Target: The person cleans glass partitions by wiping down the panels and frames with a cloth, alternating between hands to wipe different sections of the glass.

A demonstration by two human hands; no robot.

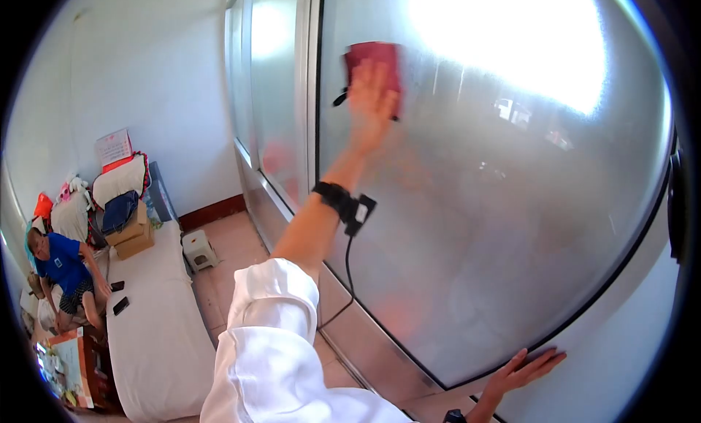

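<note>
My left hand (372, 105) is raised high and presses a dark red cloth (374, 54) against a frosted glass panel (467, 226). Its fingers lie spread over the cloth, and small black ends stick out at the cloth's lower edge. Around my left wrist is a black strap with a small black device (359, 214) and a cable hanging from it. At the lower right, my right hand (522, 373) rests on the white surface just below the panel's black edge. Its fingers are stretched out, and it holds nothing. A black band (454, 416) shows at that wrist.
Metal framing (314, 79) divides the glass. A seated person in a blue shirt (64, 262) is at the left beside a long covered seat (150, 335) bearing two phones, cardboard boxes (133, 239) and cushions. A small stool (198, 249) stands on the tiled floor.
</note>
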